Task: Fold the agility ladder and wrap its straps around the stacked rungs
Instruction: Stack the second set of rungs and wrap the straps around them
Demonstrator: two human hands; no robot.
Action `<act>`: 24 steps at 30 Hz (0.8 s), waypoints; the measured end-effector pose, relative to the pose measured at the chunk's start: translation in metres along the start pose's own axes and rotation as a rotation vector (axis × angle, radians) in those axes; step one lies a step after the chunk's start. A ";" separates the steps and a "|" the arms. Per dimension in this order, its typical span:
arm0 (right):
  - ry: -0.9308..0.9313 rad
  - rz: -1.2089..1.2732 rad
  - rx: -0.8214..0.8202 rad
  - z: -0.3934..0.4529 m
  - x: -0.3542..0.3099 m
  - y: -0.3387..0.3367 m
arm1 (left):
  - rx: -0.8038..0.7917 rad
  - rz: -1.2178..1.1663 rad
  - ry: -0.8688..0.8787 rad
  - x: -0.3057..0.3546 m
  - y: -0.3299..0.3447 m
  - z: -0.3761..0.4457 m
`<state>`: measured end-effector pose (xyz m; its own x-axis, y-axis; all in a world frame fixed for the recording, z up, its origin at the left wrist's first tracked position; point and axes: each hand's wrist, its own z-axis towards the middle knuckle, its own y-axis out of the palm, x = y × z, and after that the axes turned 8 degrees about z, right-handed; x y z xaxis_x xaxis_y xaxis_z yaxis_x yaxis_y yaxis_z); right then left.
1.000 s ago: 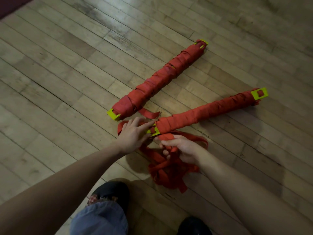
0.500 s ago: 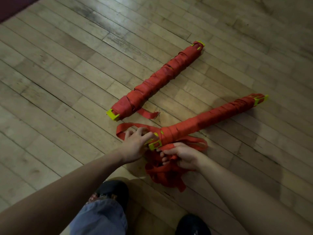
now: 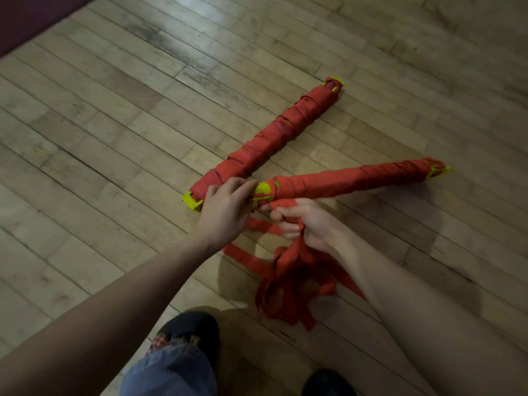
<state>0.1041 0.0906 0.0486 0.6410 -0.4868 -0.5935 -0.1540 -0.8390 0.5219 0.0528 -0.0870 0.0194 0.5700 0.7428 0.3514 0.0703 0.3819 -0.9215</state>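
Right hand [image 3: 304,224] gripping red strap [image 3: 288,261], left hand [image 3: 225,210] (fingers straight) on wrapped bundle [image 3: 343,182], wooden floor [image 3: 114,138].

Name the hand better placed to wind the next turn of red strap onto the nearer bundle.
Right hand: it already grips the loose red strap. Left hand steadies the nearer red-wrapped bundle's yellow end.

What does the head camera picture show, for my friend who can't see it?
A person's left hand steadies the yellow end of a red-wrapped ladder bundle on a wooden floor, while the right hand grips a loose red strap that trails into a tangled pile. A second wrapped bundle lies just beyond, at an angle to the first.
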 end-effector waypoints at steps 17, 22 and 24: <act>0.017 -0.040 0.157 0.027 -0.008 0.022 | 0.002 0.021 -0.140 -0.021 -0.014 0.022; -0.004 -0.020 0.119 0.034 -0.016 0.021 | 0.121 0.096 -0.118 -0.040 -0.011 0.033; -0.022 0.006 0.112 0.041 -0.020 0.025 | 0.119 0.127 -0.105 -0.049 -0.011 0.039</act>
<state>0.0564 0.0692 0.0484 0.6234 -0.4962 -0.6043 -0.2417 -0.8573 0.4546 -0.0085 -0.1061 0.0186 0.4794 0.8399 0.2545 -0.0977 0.3393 -0.9356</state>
